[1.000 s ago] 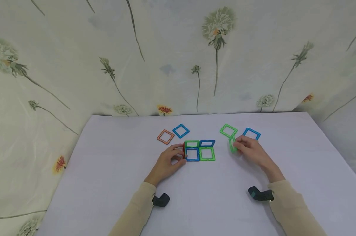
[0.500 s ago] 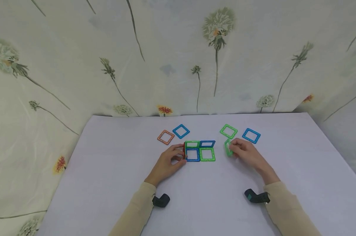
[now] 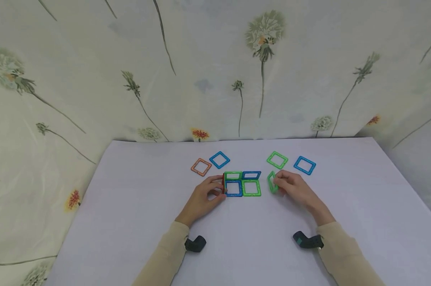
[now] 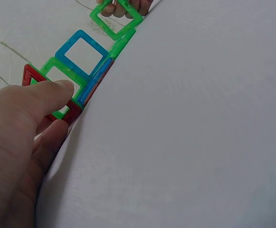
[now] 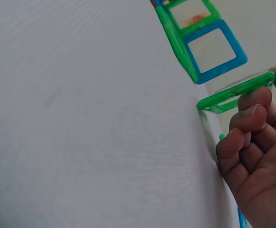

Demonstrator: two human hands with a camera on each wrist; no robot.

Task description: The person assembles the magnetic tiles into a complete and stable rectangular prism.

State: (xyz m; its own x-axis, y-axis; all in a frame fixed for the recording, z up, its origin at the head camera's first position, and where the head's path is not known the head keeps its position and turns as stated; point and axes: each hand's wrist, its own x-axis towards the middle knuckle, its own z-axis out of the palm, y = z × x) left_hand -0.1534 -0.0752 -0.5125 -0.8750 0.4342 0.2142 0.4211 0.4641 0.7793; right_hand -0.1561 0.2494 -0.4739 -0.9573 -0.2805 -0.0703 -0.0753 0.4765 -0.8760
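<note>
My left hand [image 3: 201, 199] pinches a red square magnetic tile [image 4: 28, 74] standing upright at the left end of a joined group. That group has a blue tile [image 3: 234, 195] and a green tile [image 3: 252, 194] flat on the table. Behind them, another green tile [image 3: 233, 172] and another blue tile [image 3: 252, 172] stand up along the back edges. To the right, my right hand [image 3: 296, 191] holds a loose green tile [image 5: 237, 91] upright between thumb and fingers, a small gap away from the group. The left thumb covers part of the red tile in the left wrist view.
An orange tile [image 3: 201, 167] and a blue tile [image 3: 219, 159] lie flat behind the group on the left. Behind my right hand lie a green tile [image 3: 277, 159] and a blue tile [image 3: 304, 165]. A floral cloth [image 3: 215, 79] hangs behind the white table [image 3: 136, 222].
My right hand has brought the green tile leftward and slightly nearer to me, away from the loose tiles and closer to the group. The left hand stays on the red tile.
</note>
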